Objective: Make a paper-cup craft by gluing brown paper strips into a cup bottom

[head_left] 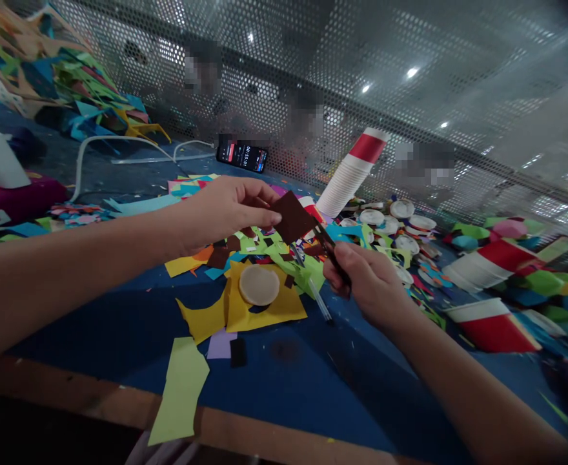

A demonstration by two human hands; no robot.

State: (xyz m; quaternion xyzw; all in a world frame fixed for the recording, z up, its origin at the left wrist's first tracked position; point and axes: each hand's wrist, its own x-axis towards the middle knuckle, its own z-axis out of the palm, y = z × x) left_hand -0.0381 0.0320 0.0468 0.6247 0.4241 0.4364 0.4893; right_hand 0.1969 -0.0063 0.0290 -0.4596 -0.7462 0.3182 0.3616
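Note:
My left hand (230,210) pinches a dark brown piece of paper (291,216) and holds it up over the table. My right hand (368,281) is closed around dark-handled scissors (330,248), whose blades meet the lower right edge of the brown paper. Below the hands lie yellow paper pieces (264,310) with a round tan disc (259,285) on top. A pen (319,298) lies just left of my right hand.
Coloured paper scraps cover the blue table (284,381). A stack of red-and-white paper cups (352,171) lies tilted at the back, more cups (487,323) lie at the right, and cup lids (400,210) sit between. A phone (242,155) leans on the perforated screen. A white cable (100,145) runs at left.

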